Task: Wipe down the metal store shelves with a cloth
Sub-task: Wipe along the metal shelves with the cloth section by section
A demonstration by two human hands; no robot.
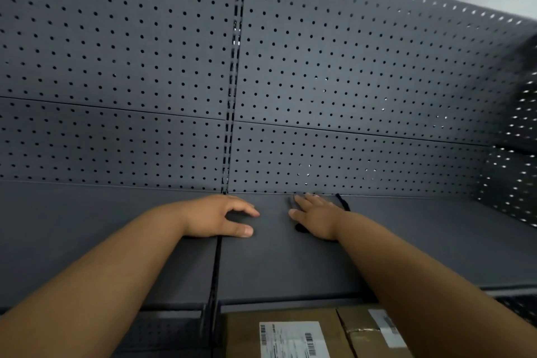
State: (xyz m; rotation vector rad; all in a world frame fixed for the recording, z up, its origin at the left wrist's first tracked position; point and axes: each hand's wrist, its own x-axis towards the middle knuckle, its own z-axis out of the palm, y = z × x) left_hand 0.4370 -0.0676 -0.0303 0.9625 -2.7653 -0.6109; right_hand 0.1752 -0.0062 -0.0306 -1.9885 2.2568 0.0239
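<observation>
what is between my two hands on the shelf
Head view: only bare grey shelf between the left hand and the right hand.

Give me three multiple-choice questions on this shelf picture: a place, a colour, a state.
1. Where are the cardboard boxes? A on a trolley; B below the metal shelf; C on top of it.
2. What colour is the pegboard back panel? A white; B red; C dark grey.
3. How does the right hand lie? A flat on the shelf, fingers straight; B clenched; C raised in the air.
Answers: B, they show under the shelf's front edge; C, grey throughout; A, palm down on the shelf.
</observation>
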